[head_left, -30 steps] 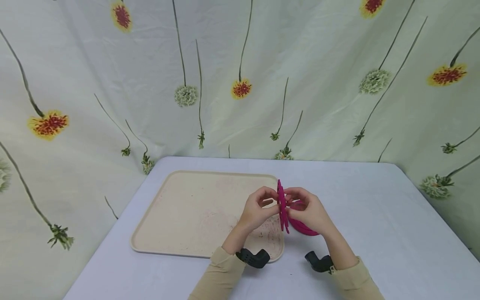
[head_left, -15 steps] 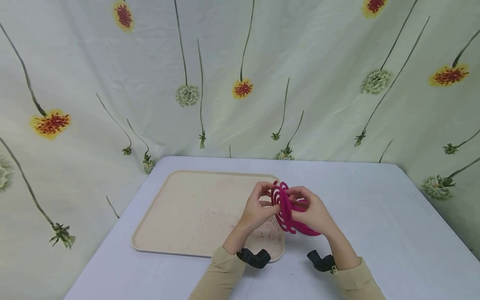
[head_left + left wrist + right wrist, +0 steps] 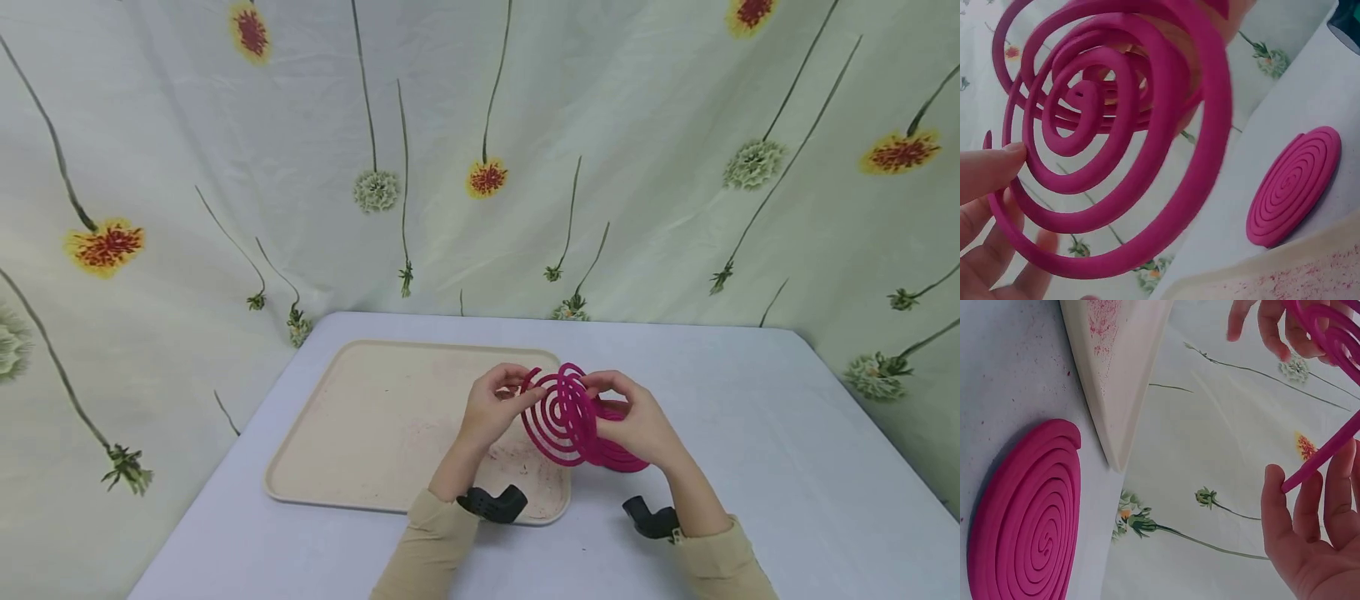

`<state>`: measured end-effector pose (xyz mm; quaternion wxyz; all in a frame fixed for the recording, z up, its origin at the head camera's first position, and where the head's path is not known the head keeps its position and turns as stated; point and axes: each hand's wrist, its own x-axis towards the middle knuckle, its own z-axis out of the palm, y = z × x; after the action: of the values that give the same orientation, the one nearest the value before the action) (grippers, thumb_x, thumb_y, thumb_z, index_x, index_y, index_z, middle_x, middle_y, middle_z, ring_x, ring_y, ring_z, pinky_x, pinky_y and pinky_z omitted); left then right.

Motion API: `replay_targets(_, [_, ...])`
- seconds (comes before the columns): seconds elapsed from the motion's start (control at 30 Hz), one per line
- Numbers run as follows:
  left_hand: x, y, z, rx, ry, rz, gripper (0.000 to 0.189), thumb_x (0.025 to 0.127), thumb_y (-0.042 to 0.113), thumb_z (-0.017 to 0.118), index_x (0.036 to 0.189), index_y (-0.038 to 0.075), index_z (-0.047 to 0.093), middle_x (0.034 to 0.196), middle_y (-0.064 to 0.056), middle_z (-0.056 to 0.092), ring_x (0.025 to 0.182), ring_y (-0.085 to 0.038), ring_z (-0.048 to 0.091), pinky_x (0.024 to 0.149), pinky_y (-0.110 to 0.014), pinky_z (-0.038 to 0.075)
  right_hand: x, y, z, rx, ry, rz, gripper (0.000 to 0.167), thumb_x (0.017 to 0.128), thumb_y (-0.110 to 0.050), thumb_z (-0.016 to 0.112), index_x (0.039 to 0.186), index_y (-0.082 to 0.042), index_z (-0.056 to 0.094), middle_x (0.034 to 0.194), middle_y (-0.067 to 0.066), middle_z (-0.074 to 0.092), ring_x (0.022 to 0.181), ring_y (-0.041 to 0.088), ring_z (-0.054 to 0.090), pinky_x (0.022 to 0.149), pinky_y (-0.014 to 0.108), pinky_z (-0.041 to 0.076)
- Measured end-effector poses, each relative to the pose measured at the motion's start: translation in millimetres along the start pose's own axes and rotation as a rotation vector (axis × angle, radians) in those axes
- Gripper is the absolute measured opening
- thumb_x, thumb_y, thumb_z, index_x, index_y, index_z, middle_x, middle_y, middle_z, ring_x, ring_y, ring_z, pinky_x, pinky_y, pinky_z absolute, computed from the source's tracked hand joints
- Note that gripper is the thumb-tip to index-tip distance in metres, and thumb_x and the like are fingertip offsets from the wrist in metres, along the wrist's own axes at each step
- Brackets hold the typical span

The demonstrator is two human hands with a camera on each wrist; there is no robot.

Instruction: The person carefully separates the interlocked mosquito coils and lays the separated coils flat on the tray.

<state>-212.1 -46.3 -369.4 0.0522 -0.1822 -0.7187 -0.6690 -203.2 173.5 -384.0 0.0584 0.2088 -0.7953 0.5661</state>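
Two deep-pink mosquito coils are held up between the hands, their rings pulled apart and partly overlapping. In the head view my left hand (image 3: 487,408) pinches the left coil (image 3: 1210,119) by its outer ring, thumb on one side and fingers behind. My right hand (image 3: 633,421) pinches the edge of the right coil (image 3: 576,417), which stands almost edge-on. Whether the two are still interlocked at the middle is hard to tell. Below the right hand, a tightly wound pink coil disc (image 3: 1029,531) lies flat on the table, partly hidden in the head view.
A beige tray (image 3: 360,450) with reddish crumbs covers the table's left half, its right edge beneath the left hand. White tabletop (image 3: 787,433) stretches to the right. A flowered cloth (image 3: 660,183) hangs behind. Black wrist cameras (image 3: 495,504) sit on both wrists.
The held coils were edge-on as one thin disc. They have turned and spread into two, as the left hand moved left and the right hand slightly right.
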Motion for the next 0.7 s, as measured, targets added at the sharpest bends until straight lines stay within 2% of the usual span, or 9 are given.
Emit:
replay_targets(0.1, [4.1,-9.6,-5.6,-0.057,-0.053,-0.051,0.021,0.087,0.002,0.065,0.103,-0.008,0.057,0.091,-0.01,0.061,0.082,-0.017,0.061,0.078,-0.027,0.052,-0.1,1,-1,-0.007,-0.004,0.018,0.049,0.076,-0.007,0.076,0.121,-0.004,0.055,0.11,0.014,0.054,0.1,0.033,0.058,0.083,0.043,0.053])
replay_targets(0.17, [7.0,-17.1,-9.5,-0.113,-0.094,-0.095,0.019,0.09,0.004,0.062,0.103,-0.006,0.054,0.091,-0.008,0.063,0.079,-0.016,0.063,0.074,-0.03,0.055,-0.1,2,-2,-0.024,0.008,0.012,0.052,0.076,-0.005,0.076,0.123,-0.005,0.053,0.118,0.015,0.052,0.106,0.035,0.055,0.084,0.041,0.053])
replay_targets(0.27, [10.0,-24.3,-15.3,-0.139,-0.11,-0.133,0.02,0.091,0.009,0.062,0.104,-0.001,0.052,0.09,-0.014,0.067,0.076,-0.015,0.066,0.071,-0.031,0.056,-0.4,2,-4,-0.027,0.023,0.015,0.063,0.076,-0.002,0.074,0.132,-0.007,0.047,0.132,0.016,0.043,0.113,0.038,0.051,0.082,0.039,0.054])
replay_targets(0.37, [10.5,-23.6,-21.7,-0.126,-0.105,-0.133,0.023,0.09,0.014,0.064,0.106,0.002,0.053,0.09,-0.018,0.069,0.076,-0.018,0.068,0.072,-0.034,0.056,-1.1,3,-10,0.044,0.023,0.057,0.071,0.078,-0.002,0.073,0.139,-0.009,0.038,0.138,0.018,0.04,0.114,0.036,0.052,0.081,0.035,0.054])
replay_targets(0.43, [10.8,-23.6,-26.3,-0.12,-0.095,-0.134,0.027,0.089,0.017,0.066,0.109,0.005,0.053,0.091,-0.017,0.07,0.078,-0.019,0.068,0.073,-0.035,0.056,-1.9,3,-16,0.116,0.005,0.106,0.071,0.081,-0.005,0.071,0.141,-0.008,0.035,0.132,0.019,0.048,0.104,0.029,0.06,0.077,0.032,0.055])
replay_targets(0.5, [10.6,-23.3,-30.6,-0.123,-0.089,-0.129,0.027,0.089,0.018,0.066,0.109,0.006,0.052,0.09,-0.015,0.07,0.078,-0.021,0.068,0.073,-0.035,0.056,-3.3,5,-24,0.171,-0.036,0.154,0.065,0.084,-0.008,0.069,0.14,-0.004,0.036,0.117,0.016,0.06,0.089,0.019,0.064,0.071,0.028,0.056])
replay_targets(0.6, [10.0,-23.4,-35.9,-0.141,-0.105,-0.108,0.022,0.09,0.015,0.064,0.106,0.006,0.051,0.088,-0.013,0.07,0.076,-0.022,0.068,0.071,-0.034,0.056,-5.4,9,-33,0.231,-0.16,0.195,0.051,0.091,-0.009,0.061,0.133,0.009,0.04,0.094,0.008,0.069,0.071,0.014,0.065,0.065,0.027,0.056])
replay_targets(0.7, [9.3,-22.8,-38.0,-0.154,-0.146,-0.082,0.016,0.091,0.011,0.062,0.101,0.005,0.051,0.084,-0.013,0.069,0.073,-0.021,0.067,0.069,-0.033,0.057,-6.7,13,-37,0.292,-0.297,0.196,0.04,0.095,-0.009,0.053,0.123,0.018,0.044,0.086,0.001,0.069,0.068,0.015,0.066,0.064,0.029,0.056])
